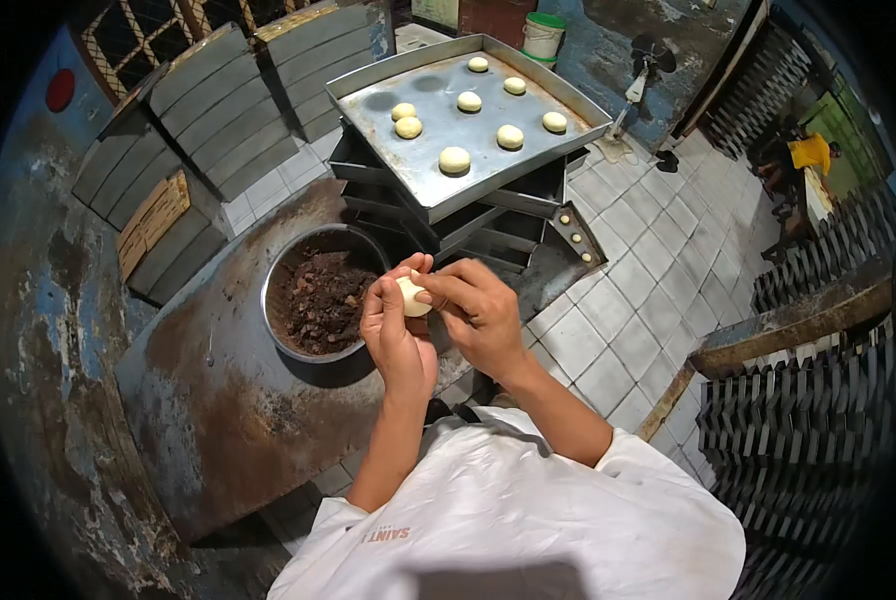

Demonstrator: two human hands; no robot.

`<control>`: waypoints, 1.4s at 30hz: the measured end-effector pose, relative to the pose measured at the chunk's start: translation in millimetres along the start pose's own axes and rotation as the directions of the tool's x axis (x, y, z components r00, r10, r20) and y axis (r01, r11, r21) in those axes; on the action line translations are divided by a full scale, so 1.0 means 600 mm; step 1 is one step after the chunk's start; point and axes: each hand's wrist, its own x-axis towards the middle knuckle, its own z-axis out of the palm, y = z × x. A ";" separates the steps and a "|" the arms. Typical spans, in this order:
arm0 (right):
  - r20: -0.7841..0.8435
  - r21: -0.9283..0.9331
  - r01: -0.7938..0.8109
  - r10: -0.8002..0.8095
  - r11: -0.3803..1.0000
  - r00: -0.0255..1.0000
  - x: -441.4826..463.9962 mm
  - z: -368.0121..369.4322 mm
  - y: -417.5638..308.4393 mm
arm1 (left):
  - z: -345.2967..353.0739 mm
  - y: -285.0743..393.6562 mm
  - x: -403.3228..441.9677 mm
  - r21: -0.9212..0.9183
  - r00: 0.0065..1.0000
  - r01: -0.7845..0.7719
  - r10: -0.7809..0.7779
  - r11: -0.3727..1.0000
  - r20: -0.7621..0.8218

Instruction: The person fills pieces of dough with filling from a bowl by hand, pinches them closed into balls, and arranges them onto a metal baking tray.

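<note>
A pale ball of dough (414,298) is cupped in my left hand (398,330), whose fingers curl round its far side. The fingertips of my right hand (483,312) press on the dough's upper right edge. Left of my hands a round metal bowl (267,300) holds dark brown crumbly filling (320,300). Beyond my hands, a large metal tray (438,95) carries several round dough balls (454,160), spaced apart on its surface. It rests on top of a stack of other trays.
The bowl stands on a worn table (238,420). Upright stacks of trays (218,110) line the left back. A lower tray (576,238) has small dough balls. A fan (652,60) and a bucket (543,38) are behind; a person in yellow (810,152) is far right.
</note>
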 end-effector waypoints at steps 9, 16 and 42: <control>0.080 0.246 -0.315 0.304 0.917 0.949 0.001 -0.021 0.022 | 0.025 0.030 -0.011 0.006 0.970 0.230 -0.230 0.973 0.083; 0.119 0.025 -0.089 0.086 0.996 0.989 -0.012 -0.007 0.022 | -0.021 0.004 -0.004 0.039 0.952 0.277 -0.269 0.960 -0.147; -0.013 -0.013 -0.016 0.016 1.000 1.000 0.019 -0.048 0.008 | 0.010 0.015 -0.006 0.162 0.986 0.069 -0.092 0.984 0.141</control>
